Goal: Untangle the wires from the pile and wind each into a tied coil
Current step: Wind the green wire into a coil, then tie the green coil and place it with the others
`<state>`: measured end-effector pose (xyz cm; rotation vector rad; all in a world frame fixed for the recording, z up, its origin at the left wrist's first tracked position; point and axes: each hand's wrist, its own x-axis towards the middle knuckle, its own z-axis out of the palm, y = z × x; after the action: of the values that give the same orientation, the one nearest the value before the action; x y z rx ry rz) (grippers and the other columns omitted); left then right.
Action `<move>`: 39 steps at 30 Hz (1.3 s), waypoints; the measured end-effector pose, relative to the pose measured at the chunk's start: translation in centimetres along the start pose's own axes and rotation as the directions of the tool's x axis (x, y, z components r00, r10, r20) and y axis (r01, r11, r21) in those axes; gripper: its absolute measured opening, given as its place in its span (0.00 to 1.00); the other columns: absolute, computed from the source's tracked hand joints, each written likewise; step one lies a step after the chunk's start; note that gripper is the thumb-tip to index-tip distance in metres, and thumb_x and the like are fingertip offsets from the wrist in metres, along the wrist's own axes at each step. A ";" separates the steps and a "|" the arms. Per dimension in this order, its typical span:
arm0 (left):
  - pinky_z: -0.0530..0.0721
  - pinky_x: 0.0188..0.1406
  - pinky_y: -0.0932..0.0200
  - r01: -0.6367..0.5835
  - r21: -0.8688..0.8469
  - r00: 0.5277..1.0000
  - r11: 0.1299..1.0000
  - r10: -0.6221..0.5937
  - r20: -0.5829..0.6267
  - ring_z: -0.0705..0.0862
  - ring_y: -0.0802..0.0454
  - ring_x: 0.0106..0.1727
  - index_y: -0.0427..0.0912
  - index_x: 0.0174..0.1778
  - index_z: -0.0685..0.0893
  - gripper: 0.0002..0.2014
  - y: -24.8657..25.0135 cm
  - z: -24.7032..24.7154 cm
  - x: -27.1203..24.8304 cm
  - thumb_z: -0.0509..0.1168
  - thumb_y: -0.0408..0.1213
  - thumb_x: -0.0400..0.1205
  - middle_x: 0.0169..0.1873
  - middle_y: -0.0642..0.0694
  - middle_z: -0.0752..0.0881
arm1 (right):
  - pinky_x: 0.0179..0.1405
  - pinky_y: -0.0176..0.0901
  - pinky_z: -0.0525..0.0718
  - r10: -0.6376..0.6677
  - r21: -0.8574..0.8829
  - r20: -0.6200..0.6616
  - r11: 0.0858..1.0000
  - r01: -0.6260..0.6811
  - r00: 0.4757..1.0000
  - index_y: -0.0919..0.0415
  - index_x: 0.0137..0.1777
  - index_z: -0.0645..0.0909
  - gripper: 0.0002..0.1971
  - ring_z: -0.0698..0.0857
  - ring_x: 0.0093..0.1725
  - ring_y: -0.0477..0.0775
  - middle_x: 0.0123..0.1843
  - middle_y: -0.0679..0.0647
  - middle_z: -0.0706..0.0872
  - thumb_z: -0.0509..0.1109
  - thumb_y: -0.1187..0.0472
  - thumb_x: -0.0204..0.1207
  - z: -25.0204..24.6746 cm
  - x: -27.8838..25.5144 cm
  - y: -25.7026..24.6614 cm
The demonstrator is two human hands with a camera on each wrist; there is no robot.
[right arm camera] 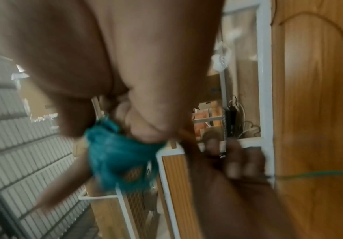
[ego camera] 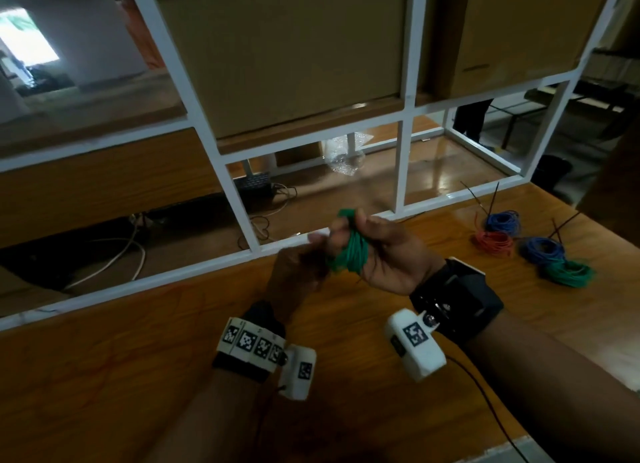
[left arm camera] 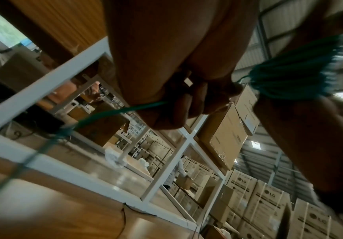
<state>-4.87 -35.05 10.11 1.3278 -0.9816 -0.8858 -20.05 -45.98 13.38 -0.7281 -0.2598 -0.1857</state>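
A green wire coil (ego camera: 349, 252) is held up above the wooden table (ego camera: 121, 376), wrapped in the curled fingers of my right hand (ego camera: 367, 244). My left hand (ego camera: 304, 262) is just to the left of the coil, pinching the coil's loose green strand (left arm camera: 113, 113). In the left wrist view the coil (left arm camera: 289, 77) bunches at the right, and the strand runs out of my curled fingers (left arm camera: 187, 105) to the lower left. The right wrist view is blurred. It shows the coil (right arm camera: 117, 155) under my right palm and the left hand (right arm camera: 232, 161) beside it.
Several wound coils lie at the table's right: blue (ego camera: 502, 222), red (ego camera: 493, 243), blue (ego camera: 542, 249), green (ego camera: 568, 272), with black ties (ego camera: 493, 199) sticking up. A white metal frame (ego camera: 207, 265) borders the table's far edge. Cardboard boxes stand behind it.
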 end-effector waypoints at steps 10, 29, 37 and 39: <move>0.74 0.26 0.66 0.073 0.259 0.995 0.963 -0.054 -0.081 0.76 0.61 0.24 0.51 0.46 0.92 0.06 -2.1 -0.7 -1.3 0.69 0.40 0.84 0.22 0.55 0.82 | 0.41 0.54 0.86 -0.405 -0.841 -0.373 -0.233 -0.489 0.835 0.58 0.42 0.83 0.29 0.87 0.40 0.55 0.38 0.56 0.87 0.55 0.35 0.87 -5.2 0.8 0.0; 0.73 0.20 0.67 0.143 -0.098 0.990 0.985 -0.143 0.004 0.79 0.59 0.25 0.37 0.51 0.89 0.08 -3.2 1.2 -0.2 0.65 0.28 0.85 0.27 0.50 0.85 | 0.66 0.52 0.85 -0.102 -0.060 -0.162 0.994 0.093 0.982 0.68 0.64 0.84 0.17 0.86 0.70 0.59 0.65 0.66 0.89 0.62 0.55 0.88 -1.0 0.5 0.8; 0.83 0.33 0.60 -0.202 0.579 0.979 0.790 0.148 0.139 0.83 0.65 0.32 0.51 0.50 0.91 0.07 -0.4 1.1 -1.0 0.67 0.44 0.84 0.34 0.58 0.89 | 0.45 0.71 0.84 -0.296 -0.895 -0.423 0.284 -0.344 0.856 0.64 0.46 0.88 0.27 0.86 0.42 0.72 0.41 0.63 0.90 0.61 0.41 0.89 -3.3 -0.3 1.5; 0.83 0.36 0.61 -0.278 0.698 0.960 0.660 0.204 0.189 0.84 0.66 0.34 0.53 0.46 0.92 0.05 1.0 -0.4 -0.6 0.71 0.46 0.81 0.36 0.61 0.90 | 0.37 0.67 0.78 -0.115 -0.890 -0.449 0.150 -0.431 0.886 0.61 0.41 0.87 0.34 0.80 0.33 0.66 0.37 0.66 0.85 0.55 0.33 0.88 -3.1 -0.7 1.4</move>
<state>-4.74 -34.34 11.04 1.7560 -1.6509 -0.3385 -19.81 -46.98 10.11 -2.0621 0.4889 -0.2980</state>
